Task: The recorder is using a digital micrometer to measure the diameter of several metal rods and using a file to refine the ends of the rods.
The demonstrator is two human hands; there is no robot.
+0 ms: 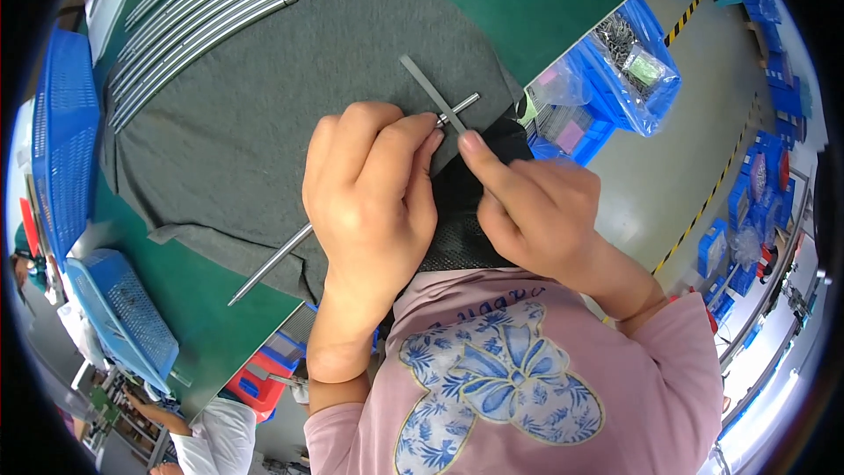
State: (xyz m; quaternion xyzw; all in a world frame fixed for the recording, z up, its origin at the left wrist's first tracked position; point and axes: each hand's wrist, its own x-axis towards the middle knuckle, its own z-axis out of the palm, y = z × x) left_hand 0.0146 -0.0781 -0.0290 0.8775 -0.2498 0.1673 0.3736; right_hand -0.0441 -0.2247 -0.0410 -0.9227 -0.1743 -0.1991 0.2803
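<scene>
The left hand [369, 189] is closed around a slim steel rod [272, 266] — its pointed end juts out below the fist over a grey cloth [264, 114], its stepped tip just past the knuckles. The right hand [536, 211] pinches a flat grey file [429, 88] between thumb and forefinger, the blade crossing the rod's tip just above both grips. Well beyond the left fist, a row of finished rods [211, 9] lies on the cloth's far edge — a blue basket [61, 123] stands off to its left.

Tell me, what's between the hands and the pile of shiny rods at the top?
In the head view, only bare grey cloth lies between the left hand, the right hand and the pile of rods.
</scene>
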